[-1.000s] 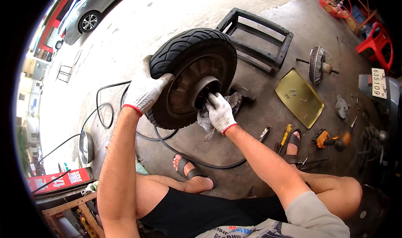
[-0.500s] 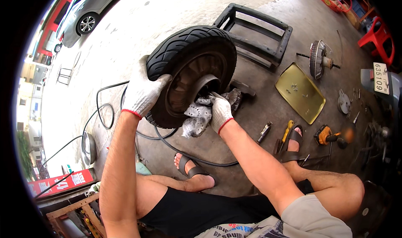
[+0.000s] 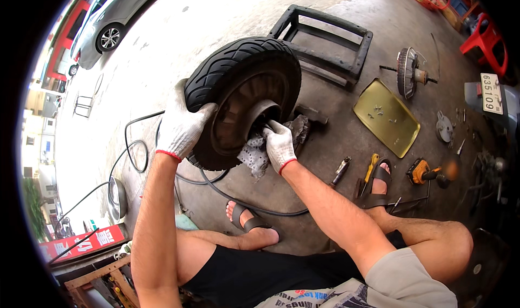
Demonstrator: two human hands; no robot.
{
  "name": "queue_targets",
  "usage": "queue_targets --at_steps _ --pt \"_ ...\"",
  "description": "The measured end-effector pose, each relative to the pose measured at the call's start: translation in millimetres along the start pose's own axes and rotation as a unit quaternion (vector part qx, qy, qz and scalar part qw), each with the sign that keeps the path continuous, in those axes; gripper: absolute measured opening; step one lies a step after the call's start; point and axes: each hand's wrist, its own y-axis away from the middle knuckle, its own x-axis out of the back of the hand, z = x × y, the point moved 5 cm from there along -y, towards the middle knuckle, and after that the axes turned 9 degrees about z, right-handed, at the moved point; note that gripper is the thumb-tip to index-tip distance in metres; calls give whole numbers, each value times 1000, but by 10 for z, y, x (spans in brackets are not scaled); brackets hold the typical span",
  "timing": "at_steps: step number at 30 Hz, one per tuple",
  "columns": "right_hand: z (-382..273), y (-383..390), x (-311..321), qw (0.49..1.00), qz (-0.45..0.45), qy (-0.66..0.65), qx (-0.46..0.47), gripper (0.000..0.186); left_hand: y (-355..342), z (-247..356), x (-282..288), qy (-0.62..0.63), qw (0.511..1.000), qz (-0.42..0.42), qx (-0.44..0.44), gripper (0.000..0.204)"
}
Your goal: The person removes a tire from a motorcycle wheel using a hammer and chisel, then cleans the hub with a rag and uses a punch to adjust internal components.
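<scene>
A small wheel with a black treaded tyre (image 3: 230, 67) stands tilted before me, its brown rim and open hub (image 3: 257, 113) facing right. My left hand (image 3: 184, 122), in a white knit glove with red cuff, grips the tyre's left side, the thumb over the sidewall. My right hand (image 3: 280, 147), gloved alike, is closed on a white-and-grey patterned rag (image 3: 253, 157) at the hub's opening. Its fingertips reach into the hub and are partly hidden there. Some of the cloth hangs below the hand. A crumpled grey bundle (image 3: 299, 128) lies just beyond the right hand.
A black metal frame (image 3: 325, 53) stands behind the wheel. To the right lie a gold tray (image 3: 387, 118) with small parts, a round motor core (image 3: 409, 74), a yellow-black power tool (image 3: 418, 172) and a yellow-handled tool (image 3: 371, 167). A black hose (image 3: 260, 206) curves across the floor.
My right hand has pushed the rag up and inward, fingertips now inside the hub opening. Less of the rag shows. The left hand keeps its grip; the wheel has shifted slightly left in view.
</scene>
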Motion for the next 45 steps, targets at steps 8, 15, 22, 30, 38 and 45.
queue_targets --at_steps 8,15,22,30,38,45 --pt "-108 251 -165 761 -59 -587 -271 26 40 -23 -40 32 999 -4 19 77" --pt "-42 354 -378 586 -3 -720 -371 37 55 -186 -31 48 999 11 12 76" --pt "255 123 -144 897 -17 -373 -238 23 9 -161 -40 27 999 20 3 77" --pt "-616 -115 143 698 -239 537 410 26 35 -143 -1 37 999 -1 33 78" --pt "-506 -47 128 764 -160 508 365 21 6 -76 -6 17 999 5 28 77" --pt "47 275 -193 749 -123 -507 -408 25 43 -141 -4 37 999 3 23 77"
